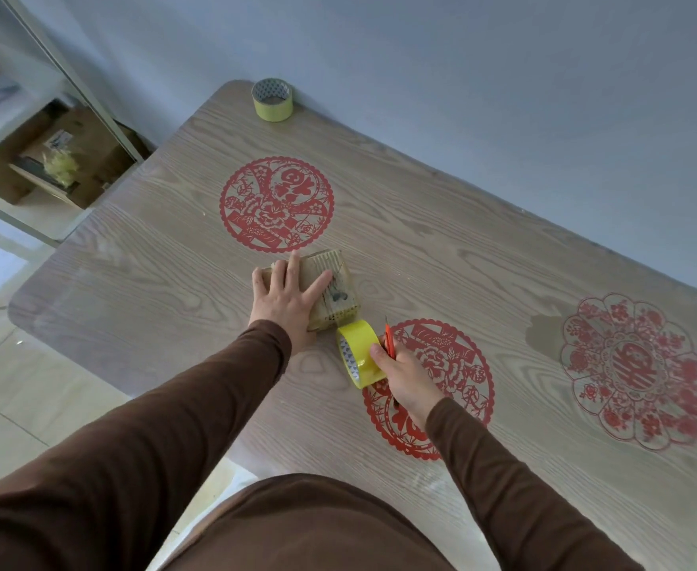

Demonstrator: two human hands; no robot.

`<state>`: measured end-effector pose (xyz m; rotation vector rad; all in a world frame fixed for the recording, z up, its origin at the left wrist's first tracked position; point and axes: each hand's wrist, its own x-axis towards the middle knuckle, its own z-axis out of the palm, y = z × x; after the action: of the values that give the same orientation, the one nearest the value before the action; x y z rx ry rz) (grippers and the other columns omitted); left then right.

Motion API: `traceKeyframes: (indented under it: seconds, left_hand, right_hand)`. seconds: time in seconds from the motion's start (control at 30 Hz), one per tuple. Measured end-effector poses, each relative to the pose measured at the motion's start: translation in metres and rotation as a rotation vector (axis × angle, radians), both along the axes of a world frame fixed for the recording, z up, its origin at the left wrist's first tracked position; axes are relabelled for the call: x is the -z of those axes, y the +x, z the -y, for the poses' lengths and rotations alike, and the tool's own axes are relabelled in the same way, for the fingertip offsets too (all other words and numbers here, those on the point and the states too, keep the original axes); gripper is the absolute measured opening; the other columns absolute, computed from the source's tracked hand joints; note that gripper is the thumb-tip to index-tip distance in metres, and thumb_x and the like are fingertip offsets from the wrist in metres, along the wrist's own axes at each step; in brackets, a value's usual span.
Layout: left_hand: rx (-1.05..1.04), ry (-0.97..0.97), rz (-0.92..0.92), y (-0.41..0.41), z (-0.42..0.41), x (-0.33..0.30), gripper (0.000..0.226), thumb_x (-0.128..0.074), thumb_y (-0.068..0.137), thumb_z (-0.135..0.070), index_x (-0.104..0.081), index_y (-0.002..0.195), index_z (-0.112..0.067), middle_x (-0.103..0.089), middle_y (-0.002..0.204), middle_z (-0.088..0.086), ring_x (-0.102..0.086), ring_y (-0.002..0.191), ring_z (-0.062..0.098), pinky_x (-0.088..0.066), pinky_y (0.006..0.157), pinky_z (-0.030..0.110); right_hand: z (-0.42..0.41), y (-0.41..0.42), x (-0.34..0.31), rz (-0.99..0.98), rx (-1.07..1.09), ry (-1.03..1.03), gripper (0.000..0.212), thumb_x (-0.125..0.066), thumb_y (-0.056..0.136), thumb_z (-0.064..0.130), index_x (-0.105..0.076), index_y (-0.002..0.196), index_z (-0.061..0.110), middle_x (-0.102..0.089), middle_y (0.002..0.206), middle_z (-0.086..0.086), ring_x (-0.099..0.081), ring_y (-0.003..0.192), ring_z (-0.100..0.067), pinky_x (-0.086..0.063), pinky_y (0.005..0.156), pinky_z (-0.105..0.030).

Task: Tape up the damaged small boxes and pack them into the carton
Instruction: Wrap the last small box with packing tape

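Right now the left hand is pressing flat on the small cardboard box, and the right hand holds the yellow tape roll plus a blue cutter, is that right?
Not quite: the cutter is red-orange, not blue, as the head view shows. The rest stands: the left hand presses flat on the small cardboard box, and the right hand holds the yellow tape roll along with that cutter.

A big wooden table (441, 249) fills most of the picture. Three red paper-cut circles lie flat on it: one (276, 204) near the middle, one (441, 389) lower down, one (633, 372) at the right. A small box (334, 290) sits in the middle. A tape roll (272, 99) stands at the top edge.
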<state>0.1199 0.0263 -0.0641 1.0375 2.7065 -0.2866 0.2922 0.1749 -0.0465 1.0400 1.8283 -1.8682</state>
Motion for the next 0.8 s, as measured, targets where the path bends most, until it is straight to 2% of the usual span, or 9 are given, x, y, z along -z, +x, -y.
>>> traceKeyframes:
  seconds: [0.1,0.2,0.3,0.4,0.5,0.57,0.63,0.73,0.8]
  left_hand:
    - [0.007,0.010,0.002,-0.010,-0.002,-0.004,0.105,-0.063,0.076,-0.064,0.004,0.154,-0.044,-0.016,0.157,0.021,-0.026,0.138,0.042,-0.024,0.111,0.062]
    - [-0.047,0.048,0.146,-0.023,-0.007,-0.019,0.111,-0.064,0.067,-0.075,0.002,0.153,-0.049,-0.026,0.155,0.016,-0.033,0.136,0.039,-0.031,0.110,0.058]
    - [-0.166,0.109,0.461,-0.043,-0.009,-0.032,0.118,-0.083,0.061,-0.063,-0.009,0.151,-0.051,-0.040,0.145,0.010,-0.045,0.129,0.037,-0.044,0.105,0.052]
    - [-0.337,0.328,0.985,-0.055,-0.004,-0.029,0.112,-0.097,0.052,-0.032,-0.033,0.144,-0.040,-0.059,0.130,0.008,-0.063,0.110,0.029,-0.056,0.094,0.047]
    - [-0.428,0.382,1.190,-0.056,0.003,-0.020,0.101,-0.095,0.038,-0.038,-0.053,0.129,-0.028,-0.070,0.116,0.003,-0.070,0.096,0.021,-0.060,0.086,0.041]
    - [-0.414,0.390,1.169,-0.058,0.009,-0.016,0.106,-0.097,0.030,-0.055,-0.059,0.125,-0.029,-0.073,0.116,0.002,-0.071,0.101,0.023,-0.058,0.092,0.042]
    - [-0.323,0.366,1.003,-0.058,0.010,-0.022,0.112,-0.094,0.046,-0.056,-0.047,0.144,-0.028,-0.067,0.125,-0.001,-0.065,0.115,0.026,-0.052,0.101,0.039]
    - [-0.079,0.345,0.573,-0.036,0.010,-0.029,0.099,-0.079,0.081,-0.035,-0.020,0.159,-0.018,-0.037,0.159,0.006,-0.038,0.143,0.025,-0.030,0.118,0.034]
    - [0.018,0.376,0.392,-0.011,0.013,-0.026,0.091,-0.062,0.091,-0.037,-0.008,0.161,-0.014,-0.007,0.168,0.007,-0.014,0.154,0.022,-0.011,0.126,0.034]
  right_hand:
    - [0.002,-0.004,-0.004,-0.020,0.016,0.016,0.056,-0.049,0.104,0.043,-0.040,0.153,0.017,-0.056,0.143,0.003,-0.052,0.131,-0.012,-0.040,0.106,-0.025]
    - [0.000,-0.010,-0.021,-0.100,0.074,0.025,0.060,-0.051,0.101,0.049,-0.040,0.152,0.019,-0.054,0.144,0.005,-0.051,0.131,-0.011,-0.040,0.107,-0.027]
    - [-0.010,-0.018,-0.050,-0.258,0.087,0.033,0.054,-0.052,0.099,0.049,-0.047,0.147,0.026,-0.055,0.141,0.018,-0.050,0.132,-0.002,-0.040,0.109,-0.021]
    - [-0.019,-0.029,-0.073,-0.338,0.025,0.019,0.055,-0.051,0.101,0.042,-0.041,0.153,0.028,-0.047,0.148,0.020,-0.044,0.136,0.002,-0.035,0.113,-0.020]
    - [-0.017,-0.043,-0.073,-0.322,-0.080,0.049,0.049,-0.050,0.104,0.030,-0.040,0.152,0.023,-0.055,0.141,0.019,-0.050,0.126,0.010,-0.040,0.104,-0.011]
    - [-0.011,-0.052,-0.070,-0.297,-0.103,0.064,0.049,-0.048,0.105,0.028,-0.039,0.152,0.018,-0.055,0.134,0.023,-0.051,0.114,0.021,-0.037,0.092,-0.001]
    - [-0.007,-0.060,-0.072,-0.294,-0.105,0.111,0.056,-0.047,0.105,0.035,-0.031,0.156,0.016,-0.049,0.140,0.019,-0.046,0.120,0.015,-0.032,0.090,0.002]
    - [-0.004,-0.064,-0.066,-0.288,-0.124,0.167,0.064,-0.044,0.104,0.046,-0.027,0.158,0.016,-0.039,0.154,0.010,-0.035,0.141,-0.003,-0.027,0.110,-0.014]
    - [-0.004,-0.062,-0.062,-0.306,-0.142,0.175,0.065,-0.042,0.102,0.052,-0.034,0.156,0.016,-0.038,0.155,0.011,-0.035,0.142,-0.002,-0.027,0.118,-0.023]
